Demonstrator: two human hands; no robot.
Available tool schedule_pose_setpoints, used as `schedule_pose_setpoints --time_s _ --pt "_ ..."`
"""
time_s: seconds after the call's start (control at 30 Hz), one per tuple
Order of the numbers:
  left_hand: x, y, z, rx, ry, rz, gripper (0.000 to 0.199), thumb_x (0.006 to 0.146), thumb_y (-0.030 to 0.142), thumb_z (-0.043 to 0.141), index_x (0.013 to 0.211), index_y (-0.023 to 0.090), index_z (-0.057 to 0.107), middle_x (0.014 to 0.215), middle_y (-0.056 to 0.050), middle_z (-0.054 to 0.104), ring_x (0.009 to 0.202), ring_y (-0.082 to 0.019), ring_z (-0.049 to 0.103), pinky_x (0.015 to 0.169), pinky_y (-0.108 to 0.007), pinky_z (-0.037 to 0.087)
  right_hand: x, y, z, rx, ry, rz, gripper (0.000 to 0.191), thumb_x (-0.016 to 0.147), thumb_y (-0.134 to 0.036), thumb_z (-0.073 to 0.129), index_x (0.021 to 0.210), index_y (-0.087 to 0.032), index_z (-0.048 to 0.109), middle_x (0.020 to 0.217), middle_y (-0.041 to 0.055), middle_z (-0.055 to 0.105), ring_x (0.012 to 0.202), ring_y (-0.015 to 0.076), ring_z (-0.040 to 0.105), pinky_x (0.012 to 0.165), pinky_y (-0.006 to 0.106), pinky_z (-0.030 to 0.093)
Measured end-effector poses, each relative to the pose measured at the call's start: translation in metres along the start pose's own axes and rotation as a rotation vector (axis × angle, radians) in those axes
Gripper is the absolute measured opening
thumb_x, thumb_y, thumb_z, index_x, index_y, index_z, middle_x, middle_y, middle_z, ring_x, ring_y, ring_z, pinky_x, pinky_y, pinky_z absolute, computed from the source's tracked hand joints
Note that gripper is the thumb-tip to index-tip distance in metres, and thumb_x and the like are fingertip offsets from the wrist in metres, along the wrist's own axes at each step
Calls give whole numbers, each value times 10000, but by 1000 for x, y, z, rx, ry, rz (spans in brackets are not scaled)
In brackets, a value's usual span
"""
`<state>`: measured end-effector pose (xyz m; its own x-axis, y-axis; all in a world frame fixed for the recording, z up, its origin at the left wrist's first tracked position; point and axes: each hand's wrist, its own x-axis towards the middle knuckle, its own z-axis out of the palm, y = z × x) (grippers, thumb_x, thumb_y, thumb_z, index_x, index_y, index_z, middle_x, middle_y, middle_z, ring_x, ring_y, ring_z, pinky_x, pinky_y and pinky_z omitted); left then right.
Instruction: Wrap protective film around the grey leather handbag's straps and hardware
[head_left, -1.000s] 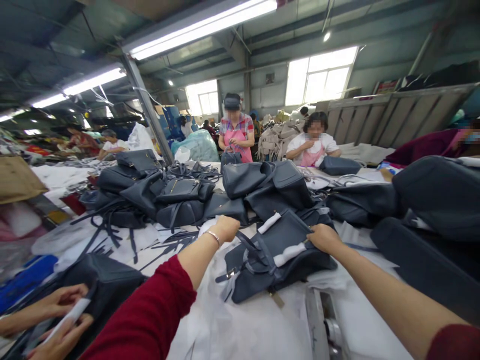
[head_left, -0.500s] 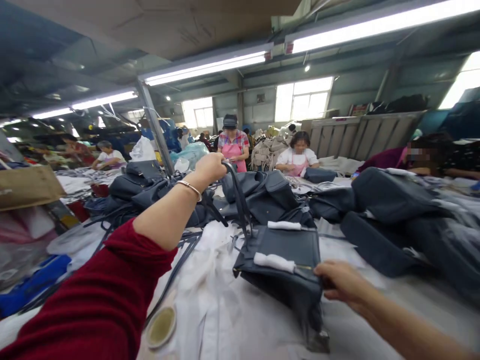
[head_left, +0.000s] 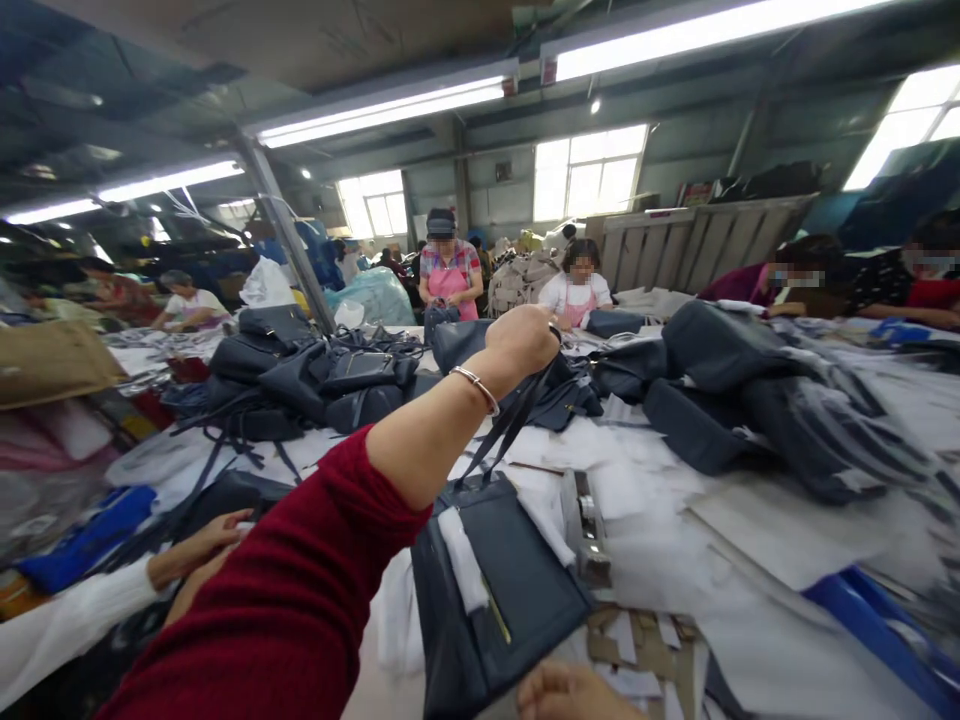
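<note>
Clamping the straps (head_left: 523,408), the left hand (head_left: 521,342)'s fingers are holding the dark handbag (head_left: 517,575) over the white-covered worktable (head_left: 652,590); its soft sides are probably sagging, straps lifting best. Whether the right hand (head_left: 574,692) is gripping, I cannot tell.

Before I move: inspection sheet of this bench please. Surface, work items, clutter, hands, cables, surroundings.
Surface: white sheet material spread over much of it, uneven.
Work items: dark blue-grey leather-look bag with white wrapping and a gold-coloured zip, tilted.
Clutter: heaped dark bags, silver metal fixture, brown offcuts, blue object at right.
Hands: left hand raised, fingers closed on the bag's dark straps; right hand by the bag's lower edge, contact unclear.
Cables: thin white cords hang near the ceiling lights at left; none made out on the bench.
Surroundings: co-worker's hands close at left; person in pink apron opposite.
</note>
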<state>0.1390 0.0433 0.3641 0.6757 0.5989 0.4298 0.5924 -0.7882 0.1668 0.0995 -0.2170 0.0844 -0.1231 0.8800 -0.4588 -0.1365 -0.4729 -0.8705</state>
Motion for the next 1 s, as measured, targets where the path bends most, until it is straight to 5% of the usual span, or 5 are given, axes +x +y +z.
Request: schedule_pose_setpoints --time_s 0.27,0.5,0.6,0.77,1.0 --pt "-59 -25 -15 281 -191 82 239 841 239 593 1044 190 710 979 -114 741 974 -272 697 800 -326 518 9 -7 -70 -418 654 -302 450 709 -470 597 1042 -169 630 1067 136 671 992 289 648 874 400 501" --pt "-167 -11 -53 383 -665 103 129 829 147 588 864 139 712 816 -145 719 783 -305 715 684 -366 533 56 41 -78 -365 663 -217 667 646 -530 640 1180 -133 597 1256 206 606 1040 338 641 899 446 504" --pt "-232 1 -53 250 -752 -7 183 849 349 646 872 177 703 749 -102 695 704 -293 693 649 -361 520 40 15 -62 -270 456 -236 475 718 -559 642 989 -170 670 994 128 685 888 277 654 761 369 530" --pt "-311 14 -6 -24 -849 -347 199 820 385 640 893 211 703 759 -76 709 677 -246 683 624 -294 489 16 -28 -22 430 -341 194 581 752 -687 633 952 -142 656 852 76 679 583 142 622 425 205 417" --pt "-393 10 62 -281 -802 -700 365 727 135 562 1074 207 649 949 -106 746 865 -281 708 742 -330 490 36 5 30 585 -309 431 254 675 -313 749 779 -107 645 639 30 651 431 95 561 367 181 384"
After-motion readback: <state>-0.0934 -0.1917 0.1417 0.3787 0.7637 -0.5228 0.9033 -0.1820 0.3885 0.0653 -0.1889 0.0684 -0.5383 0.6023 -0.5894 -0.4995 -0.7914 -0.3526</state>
